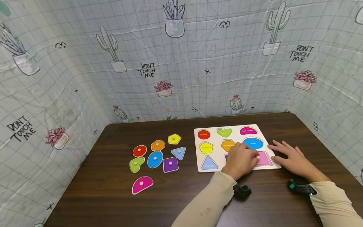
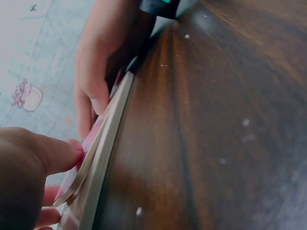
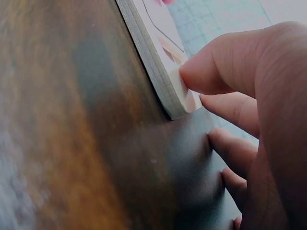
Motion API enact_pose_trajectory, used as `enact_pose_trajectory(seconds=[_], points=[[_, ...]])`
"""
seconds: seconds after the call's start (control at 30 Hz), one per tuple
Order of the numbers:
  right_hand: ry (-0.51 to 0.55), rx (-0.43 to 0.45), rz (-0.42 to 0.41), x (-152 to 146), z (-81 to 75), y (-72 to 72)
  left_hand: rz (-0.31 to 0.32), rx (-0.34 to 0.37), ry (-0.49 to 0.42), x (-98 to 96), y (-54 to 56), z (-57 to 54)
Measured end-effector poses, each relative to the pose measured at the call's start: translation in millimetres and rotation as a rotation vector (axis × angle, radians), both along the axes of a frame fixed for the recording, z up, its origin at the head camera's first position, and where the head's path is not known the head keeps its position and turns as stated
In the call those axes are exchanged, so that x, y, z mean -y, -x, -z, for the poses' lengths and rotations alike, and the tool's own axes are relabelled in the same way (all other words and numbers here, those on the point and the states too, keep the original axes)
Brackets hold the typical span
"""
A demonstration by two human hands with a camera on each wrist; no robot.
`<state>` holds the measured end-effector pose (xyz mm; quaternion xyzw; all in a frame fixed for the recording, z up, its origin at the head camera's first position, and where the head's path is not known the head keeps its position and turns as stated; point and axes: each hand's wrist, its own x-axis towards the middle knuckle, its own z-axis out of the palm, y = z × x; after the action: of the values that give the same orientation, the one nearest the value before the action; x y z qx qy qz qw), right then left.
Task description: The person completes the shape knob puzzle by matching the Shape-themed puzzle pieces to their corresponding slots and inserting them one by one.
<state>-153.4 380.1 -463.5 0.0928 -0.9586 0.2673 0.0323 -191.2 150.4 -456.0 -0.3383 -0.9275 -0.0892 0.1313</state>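
My left hand (image 1: 240, 160) pinches a pink four-sided puzzle piece (image 1: 263, 158) by its knob, over the lower right of a white shape puzzle board (image 1: 216, 142). In the left wrist view the piece (image 2: 91, 151) is tilted, one edge raised off the board. With fingers spread, my right hand (image 1: 293, 160) lies at the board's right edge. Its thumb (image 3: 211, 67) touches the board's corner in the right wrist view, and the other fingers rest on the table. Part of the purple space on the board is hidden behind the left hand.
Several knobbed pieces lie left of the board, among them a red circle (image 1: 139, 151), a green heart (image 1: 136, 165), a blue oval (image 1: 154, 160), a purple square (image 1: 170, 165) and a magenta half round (image 1: 142, 185). A patterned cloth (image 1: 195, 85) stands around the dark wooden table (image 1: 113, 176).
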Motion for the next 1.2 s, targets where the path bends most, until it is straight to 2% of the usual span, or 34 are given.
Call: enact_pose_trajectory(seconds=[0.4, 0.73, 1.2], points=[[0.002, 0.006, 0.006, 0.3, -0.5, -1.3, 0.003, -0.045, 0.015, -1.7, -0.8, 1.3], [-0.020, 0.006, 0.000, 0.9, -0.4, 3.2, 0.002, -0.045, 0.027, -3.0, -1.4, 0.5], [-0.019, -0.005, 0.003, -0.8, 0.5, 1.4, -0.010, -0.070, 0.014, -5.1, -2.3, 1.8]])
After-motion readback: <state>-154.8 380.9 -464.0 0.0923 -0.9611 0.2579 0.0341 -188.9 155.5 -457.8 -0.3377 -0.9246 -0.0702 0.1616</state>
